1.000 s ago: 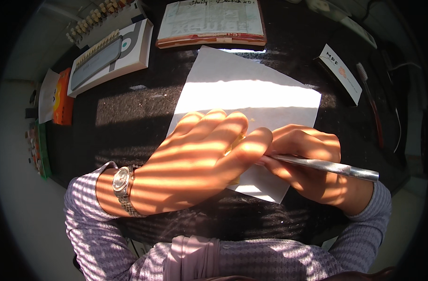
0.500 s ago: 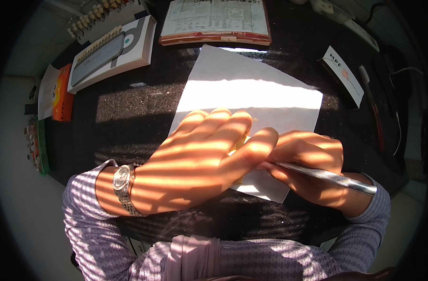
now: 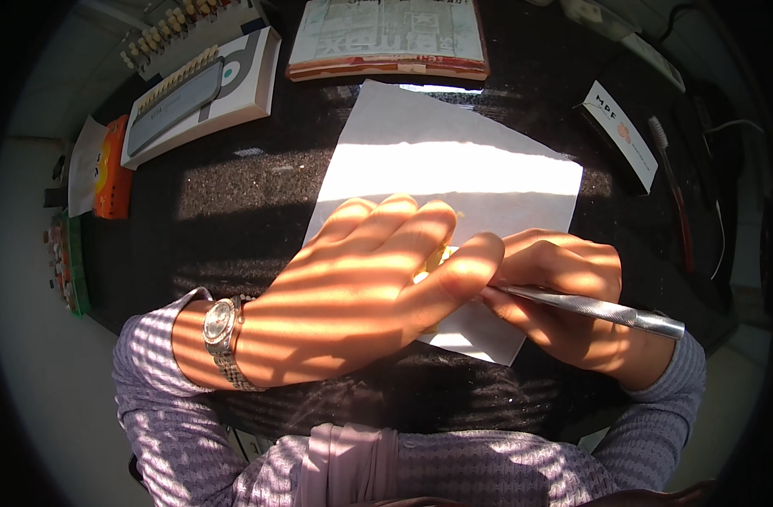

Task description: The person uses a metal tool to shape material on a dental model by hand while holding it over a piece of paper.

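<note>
My left hand [image 3: 352, 291] is curled palm-down over the paper [image 3: 420, 122], closed round a pale yellow piece [image 3: 442, 256]. Only slivers of that piece show between thumb and forefinger, so its kind is hidden. In a pen-like grip, my right hand [image 3: 564, 291] holds a slim metal hand instrument [image 3: 610, 313] with a knurled handle. Its handle slants out to the right over my wrist. The working tip is hidden behind my left thumb, which touches or nearly touches the right fingertips.
Beyond the paper lies a covered book [image 3: 390, 42]. At far left are a white box [image 3: 264, 93] picturing a tooth shade guide, a rack of shade tabs [image 3: 171, 38] and an orange packet [image 3: 114, 169]. On the right are a small white box [image 3: 619, 135] and a toothbrush [image 3: 674, 190].
My right hand has shifted slightly, and the instrument's handle end sits a little higher and further right. My left hand has barely moved.
</note>
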